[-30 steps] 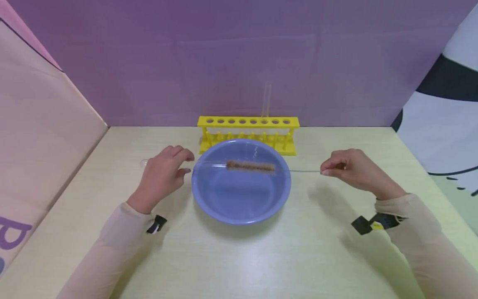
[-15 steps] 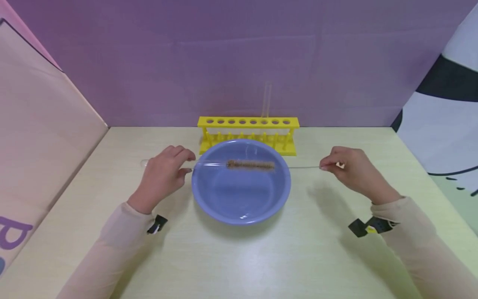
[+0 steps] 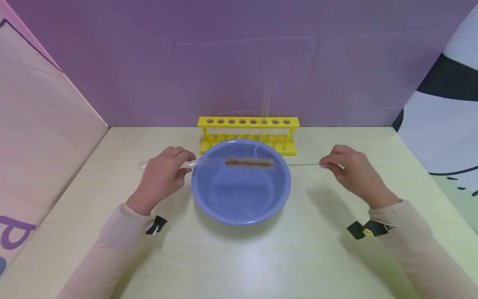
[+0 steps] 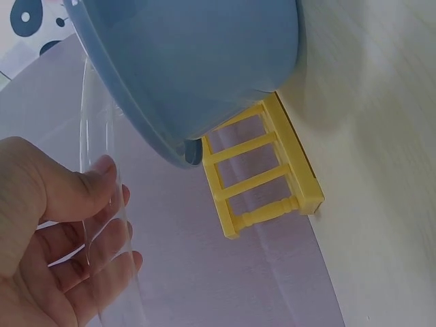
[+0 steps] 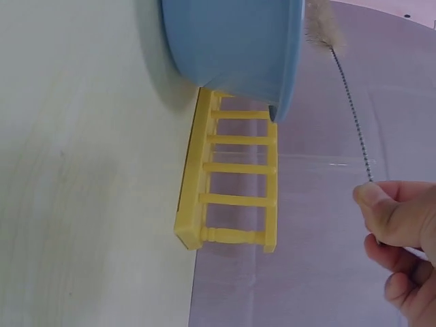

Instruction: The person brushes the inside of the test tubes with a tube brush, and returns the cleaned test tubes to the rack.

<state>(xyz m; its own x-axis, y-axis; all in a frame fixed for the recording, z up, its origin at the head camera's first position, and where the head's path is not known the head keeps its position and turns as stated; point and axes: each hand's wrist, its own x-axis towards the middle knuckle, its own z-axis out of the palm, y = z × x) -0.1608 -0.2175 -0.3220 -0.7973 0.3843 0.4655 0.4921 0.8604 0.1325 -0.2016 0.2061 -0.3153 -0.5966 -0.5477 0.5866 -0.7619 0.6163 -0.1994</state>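
Two hands (image 3: 162, 176) (image 3: 352, 176) pinch a clear tube (image 4: 99, 133) (left) and a brush (image 3: 250, 162) (right), a purple letter (image 3: 18, 223) marking the wall (image 3: 48, 145).

Yellow rack (image 3: 247, 125) sits near the back of a pale table (image 3: 239, 265), one clear tube (image 3: 266, 99) standing in it. Behind is a big creased purple sheet (image 3: 239, 62). Left wall (image 3: 48, 112) has a purple letter (image 3: 18, 223), right has black-and-white cartoon shapes (image 3: 452, 77).

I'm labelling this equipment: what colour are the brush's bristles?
Brown; the bristles show best in the head view.
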